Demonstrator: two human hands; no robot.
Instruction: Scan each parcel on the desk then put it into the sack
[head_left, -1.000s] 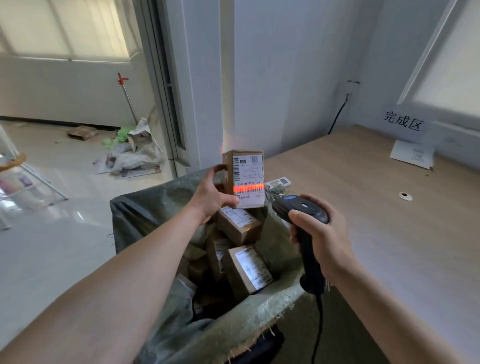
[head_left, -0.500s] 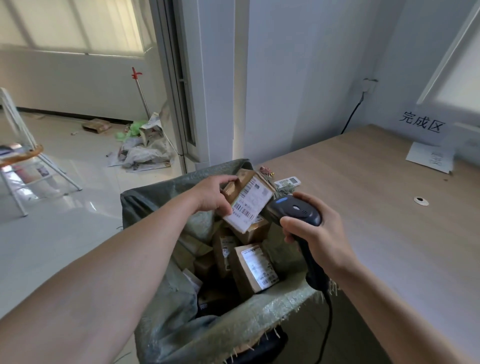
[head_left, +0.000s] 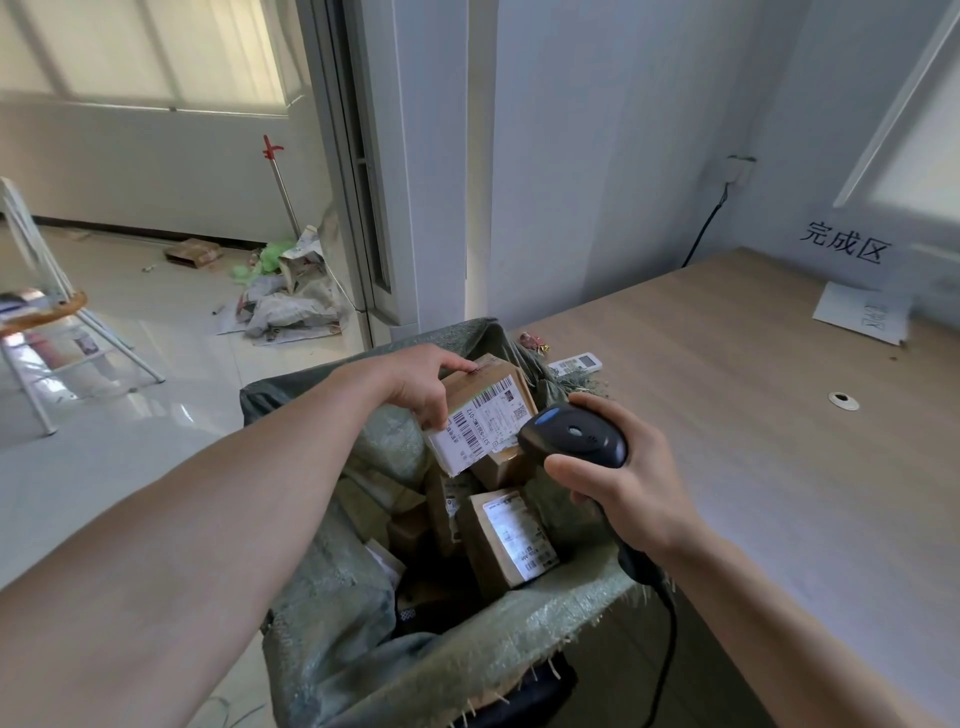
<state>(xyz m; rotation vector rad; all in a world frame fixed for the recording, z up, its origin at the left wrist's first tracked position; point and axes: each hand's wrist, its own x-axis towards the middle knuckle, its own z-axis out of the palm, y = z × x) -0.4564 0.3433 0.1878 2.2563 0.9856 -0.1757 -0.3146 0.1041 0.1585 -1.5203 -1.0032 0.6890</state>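
- Litter (head_left: 291, 301) lies on the floor at far left, well apart from the work and no part of it.
- The left hand (head_left: 415, 384) grips the parcel (head_left: 483, 415) from above. Its fingers curl over the far edge and the thumb pinches the near corner, a hold that suits lowering the box.
- The parcel is tilted, label up, over the mouth of the sack (head_left: 322, 571). Whether it already rests on the box beneath, I cannot tell.
- No scan beam shows on the label, so this looks like the putting-in step rather than the scan.
- The sack stands open against the desk's near corner, likely so that boxes need only a short drop. Several boxes (head_left: 514, 535) already lie in it, labels at odd angles.
- The scanner (head_left: 576, 436) sits just beside the parcel with its head turned toward the label.
- The right hand (head_left: 623, 488) wraps round the scanner's handle with its fingers curled tight. It hovers over the sack's rim, handy for the next scan.
- The desk (head_left: 753, 441) carries a remote (head_left: 576, 362) near the sack and a paper (head_left: 860, 312) at the far side.
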